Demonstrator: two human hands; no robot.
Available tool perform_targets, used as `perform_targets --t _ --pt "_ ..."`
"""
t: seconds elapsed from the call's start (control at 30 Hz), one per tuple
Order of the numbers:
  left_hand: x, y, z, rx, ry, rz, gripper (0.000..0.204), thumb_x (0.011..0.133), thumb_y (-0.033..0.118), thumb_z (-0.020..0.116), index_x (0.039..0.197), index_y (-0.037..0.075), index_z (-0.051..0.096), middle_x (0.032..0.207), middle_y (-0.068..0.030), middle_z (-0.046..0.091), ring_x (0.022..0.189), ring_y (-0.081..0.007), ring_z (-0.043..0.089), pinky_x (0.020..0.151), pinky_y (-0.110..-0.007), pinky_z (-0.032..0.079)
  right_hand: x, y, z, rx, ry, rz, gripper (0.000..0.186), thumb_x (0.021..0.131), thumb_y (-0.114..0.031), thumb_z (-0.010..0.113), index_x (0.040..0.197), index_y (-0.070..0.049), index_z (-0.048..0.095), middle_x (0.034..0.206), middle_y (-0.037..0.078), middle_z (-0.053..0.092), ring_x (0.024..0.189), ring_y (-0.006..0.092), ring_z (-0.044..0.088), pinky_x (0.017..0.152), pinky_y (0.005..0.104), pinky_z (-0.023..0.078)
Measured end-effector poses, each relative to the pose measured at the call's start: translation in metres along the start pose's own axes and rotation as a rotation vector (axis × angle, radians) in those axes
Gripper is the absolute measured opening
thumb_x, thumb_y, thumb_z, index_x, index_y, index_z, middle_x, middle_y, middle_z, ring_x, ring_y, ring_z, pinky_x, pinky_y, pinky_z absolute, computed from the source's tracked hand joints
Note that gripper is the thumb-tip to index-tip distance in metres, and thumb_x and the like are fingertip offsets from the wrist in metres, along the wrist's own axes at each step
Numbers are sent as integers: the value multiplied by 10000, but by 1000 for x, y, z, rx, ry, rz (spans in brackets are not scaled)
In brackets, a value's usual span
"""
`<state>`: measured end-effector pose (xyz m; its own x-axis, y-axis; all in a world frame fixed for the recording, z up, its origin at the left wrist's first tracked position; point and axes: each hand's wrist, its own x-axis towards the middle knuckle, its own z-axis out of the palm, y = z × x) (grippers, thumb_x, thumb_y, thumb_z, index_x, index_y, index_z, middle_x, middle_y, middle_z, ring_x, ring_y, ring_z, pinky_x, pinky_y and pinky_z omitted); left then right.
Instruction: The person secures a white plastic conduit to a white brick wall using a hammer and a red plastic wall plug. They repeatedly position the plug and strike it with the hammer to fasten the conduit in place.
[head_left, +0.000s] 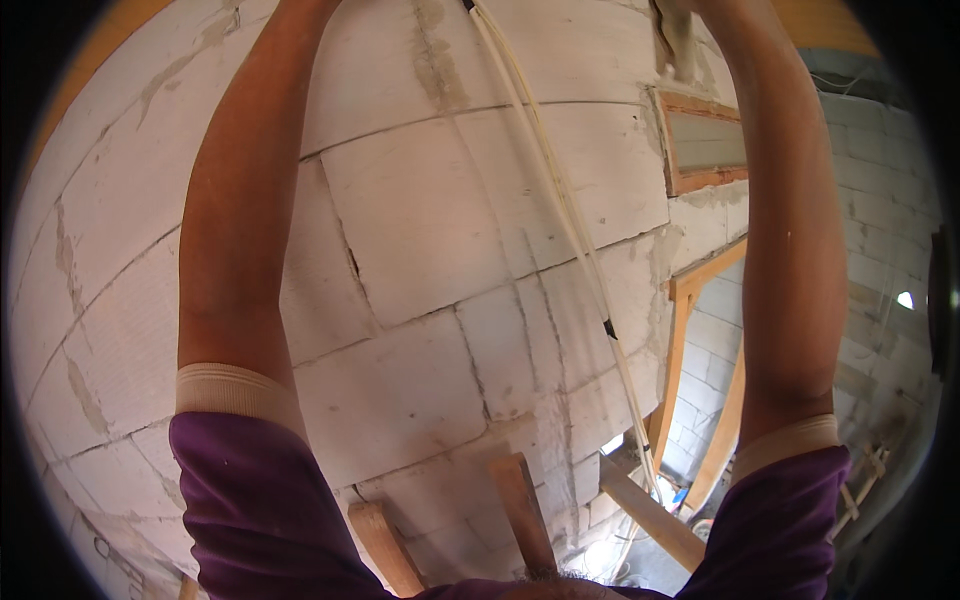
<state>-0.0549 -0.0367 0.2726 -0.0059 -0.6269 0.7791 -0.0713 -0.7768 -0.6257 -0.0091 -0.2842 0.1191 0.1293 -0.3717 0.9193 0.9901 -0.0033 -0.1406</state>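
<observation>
Both my arms are raised. My left forearm (240,220) and my right forearm (795,220) run up past the top edge, so the hands lie beyond the picture and whatever they hold or touch is hidden. Between the arms, a bundle of thin pale cables (555,180) hangs slantwise down the wall from the top middle. A band of black tape (609,328) wraps it partway down. The wall (420,220) behind is made of large white blocks with grey mortar smears.
Wooden posts (522,510) stand below, between my arms. A plank (655,515) slants beside them. To the right are a wooden door frame (672,370) and a small wood-framed opening (705,145). Another block wall (890,190) stands beyond my right arm.
</observation>
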Motion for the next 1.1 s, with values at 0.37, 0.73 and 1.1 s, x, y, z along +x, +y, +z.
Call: perform_targets --t 0.37,0.73,1.1 --pt "5 4 9 8 -7 6 256 902 143 600 1104 3 669 885 -121 726 804 -207 707 758 -351 551 7 12 34 -14 -65 -254 523 978 -444 563 962 62 694 845 287 702 804 406 722 716 487 551" --pt "-11 -2 4 -35 34 -76 249 904 142 627 1082 -24 680 850 -132 725 799 -194 713 756 -347 556 -7 26 56 80 -30 -238 475 976 -394 570 960 66 688 794 282 694 756 396 721 685 482 546" --pt "0 -11 5 -74 61 -80 253 916 91 598 1143 9 674 885 -92 713 756 -179 690 736 -333 562 20 27 50 -157 -402 -179 443 959 -375 602 950 58 696 717 192 680 648 292 701 599 428 537"
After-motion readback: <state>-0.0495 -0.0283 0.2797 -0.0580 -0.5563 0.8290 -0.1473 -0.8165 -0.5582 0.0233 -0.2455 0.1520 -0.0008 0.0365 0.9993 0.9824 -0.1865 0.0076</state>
